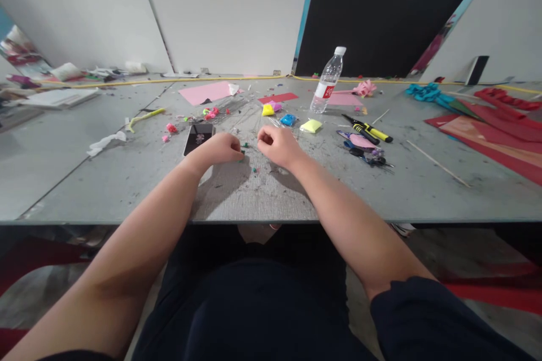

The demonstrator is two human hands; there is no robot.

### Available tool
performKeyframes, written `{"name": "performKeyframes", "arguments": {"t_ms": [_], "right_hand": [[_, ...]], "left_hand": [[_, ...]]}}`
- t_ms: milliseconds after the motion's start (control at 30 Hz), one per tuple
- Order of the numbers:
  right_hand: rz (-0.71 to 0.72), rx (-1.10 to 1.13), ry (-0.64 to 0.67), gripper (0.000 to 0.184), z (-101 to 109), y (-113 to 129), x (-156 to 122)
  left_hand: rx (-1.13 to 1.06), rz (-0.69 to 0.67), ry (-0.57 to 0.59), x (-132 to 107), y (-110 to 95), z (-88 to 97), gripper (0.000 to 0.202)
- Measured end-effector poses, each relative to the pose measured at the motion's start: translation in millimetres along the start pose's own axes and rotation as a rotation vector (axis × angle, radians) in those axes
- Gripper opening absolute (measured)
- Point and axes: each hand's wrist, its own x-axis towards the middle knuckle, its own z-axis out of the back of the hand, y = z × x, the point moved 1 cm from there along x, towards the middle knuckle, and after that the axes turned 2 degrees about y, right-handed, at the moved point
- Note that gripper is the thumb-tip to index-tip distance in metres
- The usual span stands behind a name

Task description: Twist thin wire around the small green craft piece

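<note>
My left hand (220,148) is just above the table, its fingers pinched together and pointing down. Small dark green bits (245,145) lie at its fingertips, and I cannot make out whether one is between them. My right hand (277,145) is a short way to the right, fingers curled in against the thumb. Whatever it holds, if anything, is too small to see. Another green crumb (254,170) sits on the table between the hands. A phone (199,139) lies beside my left hand, partly covered by it.
Packets of yellow (311,126) and blue clay (288,119) lie beyond my right hand. A water bottle (327,82) stands behind them. Yellow-handled pliers (367,130) and a thin stick (438,163) are to the right. Red paper sheets (495,135) lie at far right.
</note>
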Motion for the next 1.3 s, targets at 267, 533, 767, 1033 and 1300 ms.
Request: {"name": "performKeyframes", "arguments": {"t_ms": [267,533,767,1033,1300], "right_hand": [[-0.039,-0.024,-0.01,0.009,1,-3,3],[-0.011,-0.058,0.108,0.009,0,-4,2],[0.004,-0.06,0.094,0.009,-2,-8,2],[0.018,-0.016,0.06,0.008,-3,-10,3],[0.121,0.084,-0.018,0.011,-2,-11,4]], "left_hand": [[-0.113,0.043,-0.009,3,7,-2.6,0.008],[-0.233,0.054,-0.052,4,12,-3.7,0.018],[-0.175,-0.113,-0.148,5,7,-3.1,0.006],[-0.254,-0.161,-0.171,0,-2,-4.0,0.014],[-0.661,0.016,-0.092,-5,-11,-6.7,0.012]]}}
